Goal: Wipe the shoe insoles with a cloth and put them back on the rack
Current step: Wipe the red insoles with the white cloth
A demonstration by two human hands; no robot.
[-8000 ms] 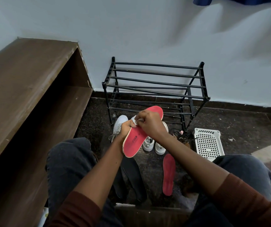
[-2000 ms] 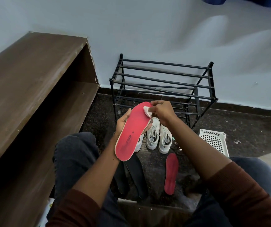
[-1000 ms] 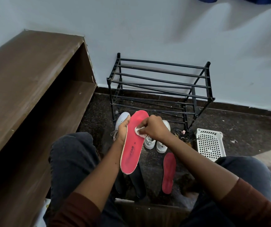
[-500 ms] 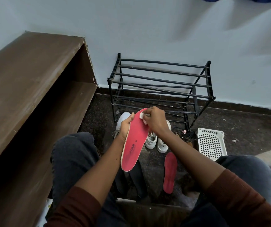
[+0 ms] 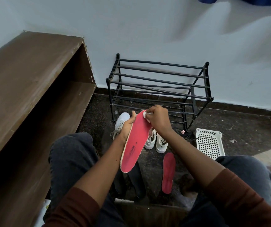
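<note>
My left hand (image 5: 127, 127) grips a red insole (image 5: 135, 143) along its left edge and holds it tilted above my knees. At the insole's far tip my right hand (image 5: 158, 118) pinches a small white cloth (image 5: 146, 114) and presses it on the red surface. A second red insole (image 5: 168, 172) lies flat on the dark floor between my legs. Two black insoles (image 5: 135, 182) lie beside it, partly hidden under the held one. The black metal rack (image 5: 159, 89) stands bare against the wall.
White shoes (image 5: 156, 141) sit on the floor in front of the rack, another white shoe (image 5: 121, 122) to their left. A white perforated basket (image 5: 210, 141) lies right of the rack. A brown wooden bench (image 5: 28, 82) runs along the left.
My right hand with the cloth has slid from the middle of the insole up to its far tip. My left hand keeps its hold on the insole.
</note>
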